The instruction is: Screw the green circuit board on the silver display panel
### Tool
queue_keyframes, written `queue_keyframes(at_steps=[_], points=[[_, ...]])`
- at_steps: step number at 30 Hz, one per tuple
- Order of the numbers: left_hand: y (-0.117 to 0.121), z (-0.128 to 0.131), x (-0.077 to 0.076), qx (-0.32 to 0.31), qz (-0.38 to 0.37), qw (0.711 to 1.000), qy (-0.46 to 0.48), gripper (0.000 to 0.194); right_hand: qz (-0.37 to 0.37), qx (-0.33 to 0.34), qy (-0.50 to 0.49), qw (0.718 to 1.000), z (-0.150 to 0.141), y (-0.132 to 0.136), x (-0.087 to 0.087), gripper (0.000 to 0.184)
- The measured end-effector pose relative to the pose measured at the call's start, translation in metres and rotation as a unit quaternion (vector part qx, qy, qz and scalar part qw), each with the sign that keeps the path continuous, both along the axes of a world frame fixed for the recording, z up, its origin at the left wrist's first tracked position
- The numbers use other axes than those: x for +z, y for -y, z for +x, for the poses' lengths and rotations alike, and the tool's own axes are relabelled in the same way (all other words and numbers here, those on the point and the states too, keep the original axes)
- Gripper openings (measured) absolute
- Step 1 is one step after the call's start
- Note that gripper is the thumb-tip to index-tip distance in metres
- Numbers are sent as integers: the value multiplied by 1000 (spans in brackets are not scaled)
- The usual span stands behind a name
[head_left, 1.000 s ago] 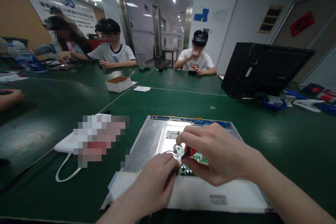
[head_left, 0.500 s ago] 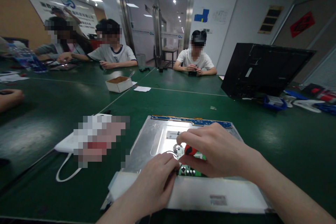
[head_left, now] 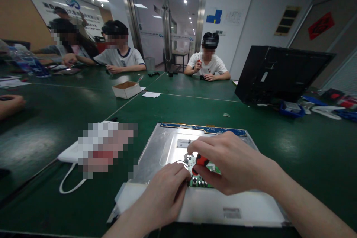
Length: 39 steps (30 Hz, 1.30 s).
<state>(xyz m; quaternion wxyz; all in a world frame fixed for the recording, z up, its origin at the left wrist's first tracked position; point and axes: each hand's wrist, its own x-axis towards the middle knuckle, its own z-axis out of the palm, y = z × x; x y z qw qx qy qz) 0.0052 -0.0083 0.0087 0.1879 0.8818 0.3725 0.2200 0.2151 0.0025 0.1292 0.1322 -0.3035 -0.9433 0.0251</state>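
A metal-backed display panel lies flat on the table before me, with a green circuit board on its middle. My right hand is closed around the red-and-black handle of a screwdriver, held over the board. Its tip is hidden behind my fingers. At the board's left edge, my left hand has its fingers pressed together beside a thin dark wire. Whatever those fingertips pinch is hidden. Along the panel's far edge runs a narrow blue circuit strip.
A white device with a strap, partly pixelated, lies to the left. Farther off are a small open box and a paper slip. A large black screen housing stands back right, by a blue tray. Several people sit around the green table.
The screwdriver handle has turned and tilted slightly in my right hand, which has shifted only a little. My left hand stays put. Across the table, a person has raised one hand holding something red.
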Motion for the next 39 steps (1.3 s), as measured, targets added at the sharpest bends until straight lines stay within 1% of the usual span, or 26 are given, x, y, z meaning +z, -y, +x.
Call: queue_keyframes(at_steps=[4,7,10,15,19,24,28,33,36,39], points=[[1,-1,-1,-6,12,1000,10,20,3,-3,3,1000,-1,-2,0,10],[1,0,0,-7,17,1000,22,22,3,-4,13,1000,0,-2,1,14],[1,0,1,-8,11,1000,26,21,-1,3,10,1000,1,0,2,13],[1,1,3,0,-2,1000,3,20,-6,20,-5,1000,2,2,3,21],[2,1,4,0,0,1000,2,20,-7,4,3,1000,1,2,2,17],[1,0,3,-5,2,1000,9,21,-4,-12,13,1000,0,0,2,7],[1,1,3,-3,9,1000,19,21,-4,-8,18,1000,0,0,3,9],[1,1,2,1,0,1000,1,19,-16,18,-1,1000,2,2,3,18],[1,0,1,1,-1,1000,-1,20,-10,10,-3,1000,2,2,2,17],[1,0,1,0,1,1000,1,20,-1,-4,4,1000,1,1,2,11]])
